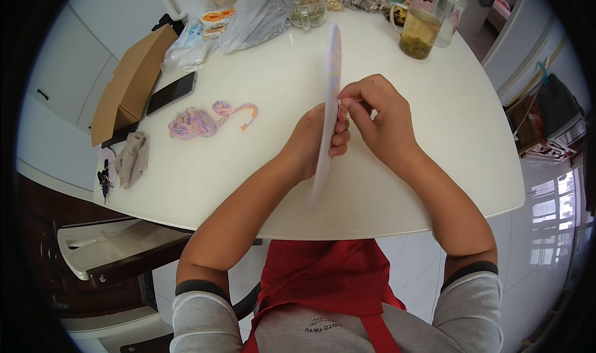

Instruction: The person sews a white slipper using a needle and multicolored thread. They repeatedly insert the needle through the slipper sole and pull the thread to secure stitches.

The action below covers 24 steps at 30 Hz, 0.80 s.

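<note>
My left hand (309,134) grips a thin flat panel (331,64), held upright and seen almost edge-on. The panel has a pale rim, and pastel yarn work covers the upper part of its right face. Fingers of the left hand curl around to that right side. Close against the same face, my right hand (384,113) pinches a thin strand of yarn (343,111) between thumb and forefinger. Whether a needle is in the pinch cannot be made out. A loose bundle of pink, lilac and yellow yarn (192,123) lies left of the hands, its tail (235,110) stretching rightward.
Left on the white table (260,190) are a smartphone (172,92), a cardboard box (135,83), a grey cloth (133,157) and small black-handled snips (105,178). Plastic bags (256,20), a glass bowl (306,12) and a glass mug of tea (419,31) stand along the back.
</note>
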Available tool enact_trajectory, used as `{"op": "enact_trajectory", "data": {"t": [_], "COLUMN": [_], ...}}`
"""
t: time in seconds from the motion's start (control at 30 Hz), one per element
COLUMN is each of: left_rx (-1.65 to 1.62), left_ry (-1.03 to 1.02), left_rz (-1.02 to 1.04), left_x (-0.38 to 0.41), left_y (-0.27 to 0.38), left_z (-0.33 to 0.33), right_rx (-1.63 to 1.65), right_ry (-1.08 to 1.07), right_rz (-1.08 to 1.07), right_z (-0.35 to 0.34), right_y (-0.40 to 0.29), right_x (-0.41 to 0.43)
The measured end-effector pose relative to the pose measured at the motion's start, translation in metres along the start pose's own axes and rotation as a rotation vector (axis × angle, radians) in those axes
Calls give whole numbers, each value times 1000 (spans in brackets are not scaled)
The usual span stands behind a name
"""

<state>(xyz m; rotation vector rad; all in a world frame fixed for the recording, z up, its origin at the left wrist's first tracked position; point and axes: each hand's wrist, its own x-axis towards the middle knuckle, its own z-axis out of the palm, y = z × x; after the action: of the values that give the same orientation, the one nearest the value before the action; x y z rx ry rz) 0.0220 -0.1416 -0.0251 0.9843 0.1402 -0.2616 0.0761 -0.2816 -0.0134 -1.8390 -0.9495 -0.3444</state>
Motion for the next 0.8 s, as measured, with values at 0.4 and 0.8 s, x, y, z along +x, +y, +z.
{"op": "enact_trajectory", "data": {"t": [0.4,0.8], "left_rx": [109,279], "left_ry": [62,74], "left_rz": [99,281], "left_x": [5,15], "left_y": [-1,-11], "left_z": [-1,-11], "right_rx": [794,-215], "right_ry": [-44,7], "right_rz": [649,-182], "right_z": [-1,-6], "right_y": [13,29], "right_x": [8,13]}}
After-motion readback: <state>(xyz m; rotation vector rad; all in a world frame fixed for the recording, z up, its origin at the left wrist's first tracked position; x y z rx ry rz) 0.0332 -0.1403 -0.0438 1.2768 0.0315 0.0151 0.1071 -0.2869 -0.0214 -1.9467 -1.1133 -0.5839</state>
